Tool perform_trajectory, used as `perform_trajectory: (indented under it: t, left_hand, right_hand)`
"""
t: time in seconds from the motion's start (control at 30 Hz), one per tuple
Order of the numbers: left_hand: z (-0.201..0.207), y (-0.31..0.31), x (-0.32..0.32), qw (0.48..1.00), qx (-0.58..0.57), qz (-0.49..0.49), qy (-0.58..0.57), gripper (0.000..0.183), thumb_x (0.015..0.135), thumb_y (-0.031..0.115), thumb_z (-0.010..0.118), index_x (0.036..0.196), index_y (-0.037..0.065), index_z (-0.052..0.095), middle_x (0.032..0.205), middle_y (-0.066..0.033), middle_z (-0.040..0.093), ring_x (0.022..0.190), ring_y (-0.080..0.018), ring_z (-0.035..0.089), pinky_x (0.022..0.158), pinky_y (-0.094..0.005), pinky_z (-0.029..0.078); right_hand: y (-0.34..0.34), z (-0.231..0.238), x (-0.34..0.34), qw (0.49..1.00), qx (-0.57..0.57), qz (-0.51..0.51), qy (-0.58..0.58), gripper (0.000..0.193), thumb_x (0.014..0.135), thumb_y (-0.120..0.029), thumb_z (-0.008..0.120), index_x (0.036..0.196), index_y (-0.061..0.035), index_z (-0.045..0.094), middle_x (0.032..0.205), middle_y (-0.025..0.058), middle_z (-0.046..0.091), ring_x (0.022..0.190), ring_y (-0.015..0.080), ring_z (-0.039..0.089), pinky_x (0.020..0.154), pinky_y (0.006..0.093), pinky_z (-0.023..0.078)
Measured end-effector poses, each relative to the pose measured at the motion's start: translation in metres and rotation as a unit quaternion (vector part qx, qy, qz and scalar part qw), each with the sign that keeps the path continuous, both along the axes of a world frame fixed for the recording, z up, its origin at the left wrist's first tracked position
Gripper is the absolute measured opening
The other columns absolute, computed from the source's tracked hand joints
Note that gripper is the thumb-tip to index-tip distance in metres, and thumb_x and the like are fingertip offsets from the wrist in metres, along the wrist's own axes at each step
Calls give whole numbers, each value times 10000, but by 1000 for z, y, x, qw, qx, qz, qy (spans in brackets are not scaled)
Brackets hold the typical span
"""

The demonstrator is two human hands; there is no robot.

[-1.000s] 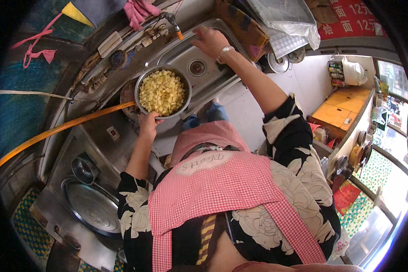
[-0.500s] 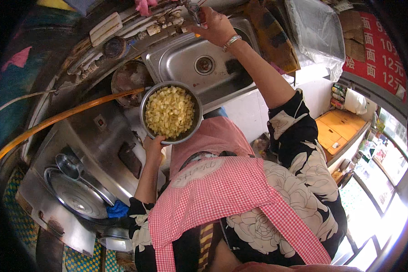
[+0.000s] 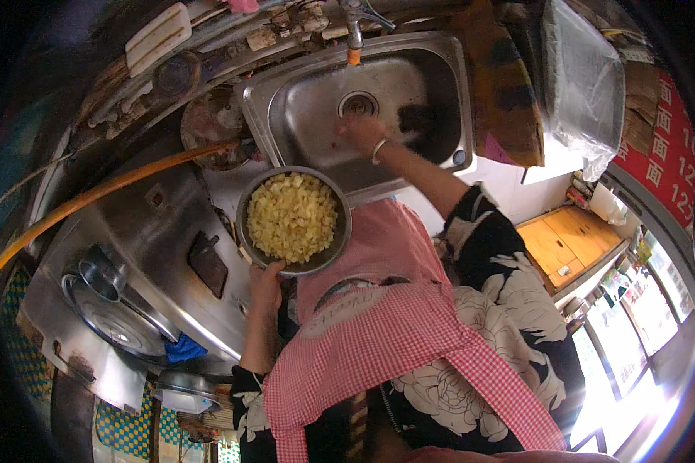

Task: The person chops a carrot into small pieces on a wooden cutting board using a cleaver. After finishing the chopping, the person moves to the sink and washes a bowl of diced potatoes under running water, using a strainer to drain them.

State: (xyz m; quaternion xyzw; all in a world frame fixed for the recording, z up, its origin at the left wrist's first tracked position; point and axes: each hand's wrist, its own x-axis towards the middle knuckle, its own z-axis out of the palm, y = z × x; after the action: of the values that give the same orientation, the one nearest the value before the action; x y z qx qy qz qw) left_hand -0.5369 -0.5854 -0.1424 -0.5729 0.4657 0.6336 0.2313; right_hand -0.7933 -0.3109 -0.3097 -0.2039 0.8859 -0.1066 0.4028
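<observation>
My L hand (image 3: 265, 285) has the metal bowl (image 3: 326, 255) by its near rim: thumb over the edge, fingers pinching the rim, most of them hidden. Bowl's approx. level, in front of my pink checked apron (image 3: 347, 332), just by the near L corner of the sink (image 3: 301, 127); can't tell if the two touch. Inside: heap of diced pale-yellow pieces (image 3: 292, 216), nearly full.

My R hand (image 3: 361, 133) is out over the sink basin, near the drain (image 3: 358, 103), w/ a bracelet (image 3: 378, 150) on the wrist. Fingers blurred there, can't tell if spread or together; nothing clear in them. Tap (image 3: 354, 38) w/ orange tip hangs over the far side.

L side: metal bench (image 3: 162, 239) w/ a ladle (image 3: 99, 279) on a big round pan (image 3: 120, 328), blue cloth (image 3: 184, 349) next to it. Wooden pole (image 3: 131, 173) runs across, its end near the bowl. R of sink: cardboard (image 3: 510, 92), then a tray in clear plastic (image 3: 583, 85); orange cabinet (image 3: 560, 247) further back R.
</observation>
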Motion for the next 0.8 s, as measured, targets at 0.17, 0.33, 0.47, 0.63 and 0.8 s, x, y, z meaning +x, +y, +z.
perform_trajectory:
  t: [0.17,0.33,0.47,0.63,0.8]
  left_hand:
    - [-5,6,14,998,-18,50,-21,658,833,-35,710,1415,-32,402,1326,-161,582,1193,-297,618,1032,-432,501]
    - [-15,11,28,998,-19,61,-21,590,823,-24,719,1364,-43,485,1288,-143,627,1128,-279,656,973,-396,530]
    - [-20,14,36,997,11,76,22,526,824,-24,715,1320,-56,542,1258,-135,655,1115,-267,663,972,-392,529]
    - [-17,13,34,997,9,78,20,534,817,-32,710,1318,-63,528,1259,-150,649,1109,-273,667,965,-393,541]
    - [-19,15,35,996,1,87,37,568,807,-39,713,1336,-59,507,1263,-159,644,1117,-278,669,959,-384,556]
  right_hand:
    - [-21,-96,69,954,-169,218,115,295,907,-167,633,1194,-115,673,1196,132,651,1145,327,638,896,468,569]
    - [22,-124,45,980,-99,74,156,380,878,-108,666,1257,-100,636,1336,153,599,1198,346,619,979,451,545]
    - [54,-127,16,981,0,28,190,525,866,-45,662,1380,-99,565,1440,167,548,1264,373,589,1032,444,532]
    - [59,-118,20,982,-38,56,174,587,865,-3,622,1437,-91,524,1487,178,513,1330,382,541,1087,426,507]
    - [63,-122,26,990,-37,29,131,549,886,1,562,1429,-65,521,1494,187,499,1352,378,513,1100,427,493]
